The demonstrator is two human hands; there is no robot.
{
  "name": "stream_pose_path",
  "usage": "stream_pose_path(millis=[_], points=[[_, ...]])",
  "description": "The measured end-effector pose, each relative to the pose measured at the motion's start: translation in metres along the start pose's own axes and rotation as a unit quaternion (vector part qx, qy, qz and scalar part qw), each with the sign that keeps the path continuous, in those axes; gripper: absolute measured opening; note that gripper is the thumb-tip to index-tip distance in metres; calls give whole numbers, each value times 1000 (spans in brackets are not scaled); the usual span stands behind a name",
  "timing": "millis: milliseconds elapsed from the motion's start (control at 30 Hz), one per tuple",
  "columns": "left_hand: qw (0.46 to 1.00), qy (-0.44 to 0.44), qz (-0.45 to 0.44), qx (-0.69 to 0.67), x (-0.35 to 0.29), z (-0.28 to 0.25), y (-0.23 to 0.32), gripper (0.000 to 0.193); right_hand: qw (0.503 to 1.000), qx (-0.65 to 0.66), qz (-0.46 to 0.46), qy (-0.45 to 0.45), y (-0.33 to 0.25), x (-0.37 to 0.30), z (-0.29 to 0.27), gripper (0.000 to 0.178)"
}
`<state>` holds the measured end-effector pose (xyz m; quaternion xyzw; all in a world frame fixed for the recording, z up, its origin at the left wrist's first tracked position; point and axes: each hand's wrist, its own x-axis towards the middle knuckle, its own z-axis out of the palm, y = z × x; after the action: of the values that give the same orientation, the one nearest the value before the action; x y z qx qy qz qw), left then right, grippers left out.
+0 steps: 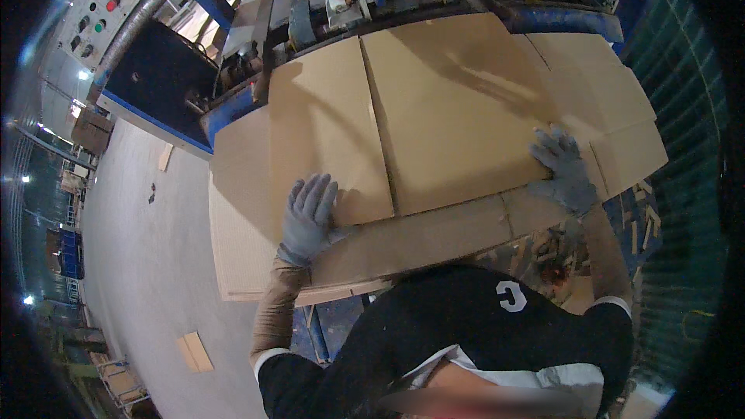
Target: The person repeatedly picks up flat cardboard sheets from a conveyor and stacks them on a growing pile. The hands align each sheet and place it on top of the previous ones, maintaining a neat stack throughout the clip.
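A creased brown cardboard sheet point(458, 109) lies flat on a stack of more cardboard sheets point(240, 217), its far edge reaching the machine. My left hand point(310, 217), in a grey glove, rests on the near left part of the sheet, fingers stretched forward. On the near right, my right hand point(564, 171), also gloved in grey, lies flat with its fingers spread. Neither hand grips anything. A dark slot point(378, 120) divides the sheet's left panel from its wider right panel.
Ahead stands a machine with rollers and a blue frame point(570, 22). A control panel point(101, 8) with buttons is at the far left. Cardboard scraps point(194, 351) lie on the grey floor point(147, 264). A green corrugated wall point(683, 209) runs along the right.
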<state>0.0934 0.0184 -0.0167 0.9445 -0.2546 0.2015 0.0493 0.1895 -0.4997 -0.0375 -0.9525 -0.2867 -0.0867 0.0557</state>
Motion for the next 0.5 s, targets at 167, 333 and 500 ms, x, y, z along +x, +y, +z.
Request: stream_pose_path(millis=[167,333,500], points=[[990,89,91,52,5,-1,-38,57,1000,14,-12,18,-10,16,3,74],[989,117,64,72,40,29,-90,60,999,17,-37,23,-10,77,11,67],[978,101,-33,177,126,53,-118,67,992,-22,104,74,16,159,29,62]])
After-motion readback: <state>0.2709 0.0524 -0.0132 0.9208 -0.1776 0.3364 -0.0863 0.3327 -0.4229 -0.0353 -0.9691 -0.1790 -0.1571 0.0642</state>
